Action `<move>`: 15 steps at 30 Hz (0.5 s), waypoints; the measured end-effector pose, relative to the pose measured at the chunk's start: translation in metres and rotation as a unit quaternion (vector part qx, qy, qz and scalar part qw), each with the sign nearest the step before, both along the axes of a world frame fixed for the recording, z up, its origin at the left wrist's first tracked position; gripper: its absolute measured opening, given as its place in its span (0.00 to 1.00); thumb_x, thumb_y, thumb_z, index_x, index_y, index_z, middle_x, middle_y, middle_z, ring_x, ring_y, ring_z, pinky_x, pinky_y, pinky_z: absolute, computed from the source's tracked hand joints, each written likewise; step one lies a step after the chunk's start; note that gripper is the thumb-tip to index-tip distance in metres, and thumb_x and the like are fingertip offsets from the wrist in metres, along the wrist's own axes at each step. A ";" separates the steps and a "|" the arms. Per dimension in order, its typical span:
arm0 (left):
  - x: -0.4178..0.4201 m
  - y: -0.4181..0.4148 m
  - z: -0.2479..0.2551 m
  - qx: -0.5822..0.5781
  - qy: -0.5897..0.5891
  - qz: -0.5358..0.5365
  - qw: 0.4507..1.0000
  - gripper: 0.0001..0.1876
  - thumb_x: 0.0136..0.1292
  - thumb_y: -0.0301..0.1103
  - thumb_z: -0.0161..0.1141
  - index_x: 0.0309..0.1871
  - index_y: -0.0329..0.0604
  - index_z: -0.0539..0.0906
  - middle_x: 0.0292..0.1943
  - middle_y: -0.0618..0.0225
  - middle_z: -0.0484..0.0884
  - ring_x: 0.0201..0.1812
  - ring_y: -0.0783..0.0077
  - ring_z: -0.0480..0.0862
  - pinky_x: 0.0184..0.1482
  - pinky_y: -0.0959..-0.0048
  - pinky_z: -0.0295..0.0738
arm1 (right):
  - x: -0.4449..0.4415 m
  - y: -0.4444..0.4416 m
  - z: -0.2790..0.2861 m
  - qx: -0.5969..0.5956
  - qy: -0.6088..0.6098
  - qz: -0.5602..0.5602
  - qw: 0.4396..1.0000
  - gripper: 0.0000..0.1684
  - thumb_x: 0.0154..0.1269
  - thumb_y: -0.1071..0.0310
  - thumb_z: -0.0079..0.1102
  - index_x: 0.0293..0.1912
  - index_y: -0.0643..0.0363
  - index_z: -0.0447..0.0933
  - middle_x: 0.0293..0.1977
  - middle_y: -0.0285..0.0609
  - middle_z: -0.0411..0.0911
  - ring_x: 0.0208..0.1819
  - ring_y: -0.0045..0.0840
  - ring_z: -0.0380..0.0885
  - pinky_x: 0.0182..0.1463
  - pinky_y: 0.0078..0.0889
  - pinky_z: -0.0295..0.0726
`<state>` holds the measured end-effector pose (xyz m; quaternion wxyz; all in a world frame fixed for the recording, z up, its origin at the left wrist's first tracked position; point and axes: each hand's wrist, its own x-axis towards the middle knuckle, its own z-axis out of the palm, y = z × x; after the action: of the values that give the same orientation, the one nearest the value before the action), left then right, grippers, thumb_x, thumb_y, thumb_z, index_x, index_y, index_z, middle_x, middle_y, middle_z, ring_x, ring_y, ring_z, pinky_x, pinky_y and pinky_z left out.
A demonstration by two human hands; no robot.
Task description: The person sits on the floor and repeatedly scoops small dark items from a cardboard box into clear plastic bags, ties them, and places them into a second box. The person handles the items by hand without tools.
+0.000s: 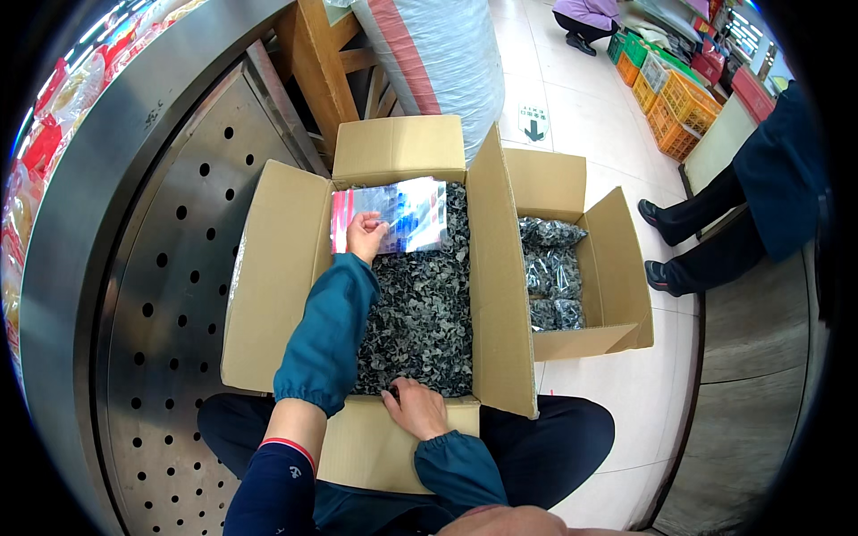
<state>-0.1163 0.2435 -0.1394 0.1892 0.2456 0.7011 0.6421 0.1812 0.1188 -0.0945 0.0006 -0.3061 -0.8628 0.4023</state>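
A large cardboard box (399, 151) stands between my knees with its flaps up. It holds a deep layer of loose dried black fungus (419, 308). Across the far left of the fungus lies a stack of clear plastic zip bags (421, 214) with pink-red edge strips. My left hand (366, 236) is on these bags, fingertips drawn together; whether they pinch a bag I cannot tell. At the near rim, my right hand (417, 407) rests with fingers spread, its fingertips by the fungus and nothing seen in its grip.
Right of the box, a smaller open carton (617, 268) contains several filled clear bags (553, 275). A perforated metal panel (174, 321) rises at left. Behind stand a wooden frame (318, 74) and a big woven sack (436, 60). A person's legs (710, 254) are at right, near stacked crates (680, 110).
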 end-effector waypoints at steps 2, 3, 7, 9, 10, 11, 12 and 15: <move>-0.006 -0.006 0.015 0.047 -0.031 0.018 0.998 0.13 0.55 0.23 0.64 0.43 0.36 0.77 0.32 0.71 0.79 0.32 0.81 0.78 0.38 0.82 0.73 | 0.000 -0.002 0.001 0.003 0.000 0.003 1.000 0.18 0.63 0.54 0.53 0.41 0.59 0.76 0.35 0.48 0.78 0.38 0.42 0.78 0.41 0.42 0.76; -0.007 -0.006 0.024 0.072 -0.047 0.025 0.996 0.12 0.55 0.24 0.65 0.43 0.36 0.77 0.32 0.72 0.79 0.33 0.82 0.77 0.39 0.82 0.72 | -0.001 -0.002 0.001 0.005 0.000 0.003 1.000 0.18 0.63 0.54 0.53 0.41 0.59 0.76 0.35 0.48 0.78 0.38 0.42 0.78 0.41 0.42 0.76; -0.011 -0.021 0.052 0.198 -0.031 -0.010 0.980 0.06 0.58 0.24 0.63 0.37 0.41 0.78 0.32 0.76 0.78 0.36 0.84 0.76 0.42 0.83 0.71 | -0.001 -0.004 0.003 -0.003 0.008 0.009 1.000 0.18 0.63 0.54 0.52 0.39 0.60 0.75 0.34 0.50 0.78 0.37 0.42 0.78 0.41 0.44 0.77; -0.002 -0.031 0.067 0.195 0.069 -0.033 0.978 0.07 0.54 0.16 0.57 0.33 0.38 0.76 0.33 0.72 0.77 0.40 0.78 0.77 0.46 0.80 0.72 | -0.001 -0.003 0.006 -0.010 -0.001 0.010 1.000 0.17 0.63 0.55 0.52 0.39 0.60 0.75 0.34 0.50 0.78 0.38 0.41 0.78 0.41 0.43 0.76; 0.005 -0.041 0.073 0.198 0.139 -0.051 0.969 0.08 0.52 0.14 0.55 0.32 0.38 0.76 0.34 0.71 0.77 0.42 0.76 0.77 0.47 0.79 0.72 | -0.002 -0.003 0.006 -0.017 0.012 -0.005 1.000 0.17 0.63 0.55 0.52 0.40 0.59 0.75 0.35 0.51 0.78 0.38 0.41 0.78 0.42 0.42 0.76; 0.019 -0.047 0.085 0.201 0.206 -0.075 0.955 0.09 0.50 0.12 0.53 0.31 0.37 0.76 0.34 0.69 0.77 0.43 0.74 0.78 0.48 0.77 0.72 | -0.001 -0.001 0.005 -0.023 0.024 -0.028 0.999 0.17 0.64 0.55 0.52 0.41 0.59 0.75 0.36 0.52 0.78 0.39 0.41 0.78 0.42 0.41 0.76; 0.029 -0.061 0.094 0.101 0.292 -0.075 0.948 0.11 0.45 0.10 0.49 0.27 0.36 0.76 0.36 0.65 0.77 0.46 0.67 0.77 0.51 0.73 0.72 | -0.002 0.000 0.002 -0.030 0.037 -0.046 0.998 0.18 0.64 0.55 0.51 0.42 0.59 0.75 0.37 0.52 0.78 0.40 0.40 0.78 0.43 0.39 0.76; 0.066 -0.104 0.111 0.046 0.391 -0.124 0.911 0.11 0.44 0.10 0.56 0.25 0.39 0.78 0.36 0.62 0.78 0.48 0.59 0.79 0.49 0.68 0.74 | -0.007 0.008 -0.013 -0.130 0.187 -0.217 0.949 0.21 0.69 0.53 0.47 0.49 0.60 0.74 0.42 0.52 0.78 0.44 0.38 0.78 0.48 0.35 0.75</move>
<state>-0.0507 0.1392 -0.0287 -0.0333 0.5709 0.6523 0.4976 0.1747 0.1264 -0.1074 0.2093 -0.4027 -0.6999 0.5515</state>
